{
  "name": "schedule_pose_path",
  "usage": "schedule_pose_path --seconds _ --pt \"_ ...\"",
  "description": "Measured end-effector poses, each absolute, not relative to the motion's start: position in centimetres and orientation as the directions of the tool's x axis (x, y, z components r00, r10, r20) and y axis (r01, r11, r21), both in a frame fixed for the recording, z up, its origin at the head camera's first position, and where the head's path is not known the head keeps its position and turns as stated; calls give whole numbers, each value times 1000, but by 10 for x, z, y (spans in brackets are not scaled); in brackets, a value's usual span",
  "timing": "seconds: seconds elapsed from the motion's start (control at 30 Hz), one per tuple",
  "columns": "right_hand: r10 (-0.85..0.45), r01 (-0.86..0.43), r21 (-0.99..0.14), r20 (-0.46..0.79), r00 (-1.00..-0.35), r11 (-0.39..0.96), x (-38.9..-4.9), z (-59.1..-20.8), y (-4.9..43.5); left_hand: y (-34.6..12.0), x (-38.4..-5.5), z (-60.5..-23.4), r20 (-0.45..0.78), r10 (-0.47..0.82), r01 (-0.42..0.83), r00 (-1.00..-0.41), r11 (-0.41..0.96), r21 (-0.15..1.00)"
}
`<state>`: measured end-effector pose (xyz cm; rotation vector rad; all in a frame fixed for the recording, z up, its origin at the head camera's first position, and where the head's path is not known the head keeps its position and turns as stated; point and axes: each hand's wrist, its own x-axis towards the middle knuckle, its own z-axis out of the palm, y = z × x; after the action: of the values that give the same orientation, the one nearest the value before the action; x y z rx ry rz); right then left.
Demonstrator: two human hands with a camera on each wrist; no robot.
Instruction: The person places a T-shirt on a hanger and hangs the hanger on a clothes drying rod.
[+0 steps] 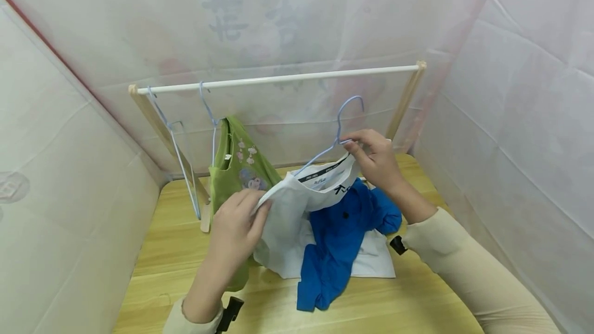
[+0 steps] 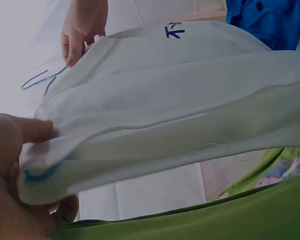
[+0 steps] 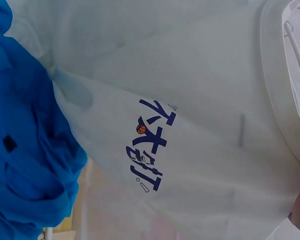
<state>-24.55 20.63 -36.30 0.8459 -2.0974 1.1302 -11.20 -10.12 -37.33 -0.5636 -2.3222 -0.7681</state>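
Observation:
A white T-shirt (image 1: 285,220) with dark lettering (image 3: 152,145) on its front hangs between my two hands. Inside its neck opening runs a light blue wire hanger (image 1: 317,156), its hook standing up above the collar. My left hand (image 1: 237,223) pinches the shirt at the left shoulder; in the left wrist view a blue end of the hanger shows at the sleeve there. With thumb and fingers, my right hand (image 1: 375,160) grips the right side of the collar together with the hanger's arm. The hanger's right end is hidden.
A white-barred rack (image 1: 287,78) with wooden legs stands behind. On its left hang an empty blue hanger (image 1: 183,169) and a green garment (image 1: 223,179) on another hanger. A blue shirt (image 1: 339,236) and white cloth (image 1: 376,256) lie on the wooden table (image 1: 162,267). Pale sheets enclose three sides.

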Motion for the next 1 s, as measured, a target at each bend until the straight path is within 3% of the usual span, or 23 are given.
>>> schedule_pose_path --seconds 0.2,0.37,0.5,1.0 --pt "-275 -787 -449 763 -584 423 -242 -362 202 -92 -114 -365 643 219 542 -734 759 361" --pt "-300 -808 -439 770 -563 392 -241 -361 195 -81 -120 -360 674 239 544 -699 790 284" --pt "-294 -796 -459 758 -582 395 -241 -362 194 -77 -121 -361 698 239 560 -675 782 275" --pt "-298 -743 -501 700 -649 443 -255 -378 216 -79 -120 -366 682 196 570 -704 728 380"
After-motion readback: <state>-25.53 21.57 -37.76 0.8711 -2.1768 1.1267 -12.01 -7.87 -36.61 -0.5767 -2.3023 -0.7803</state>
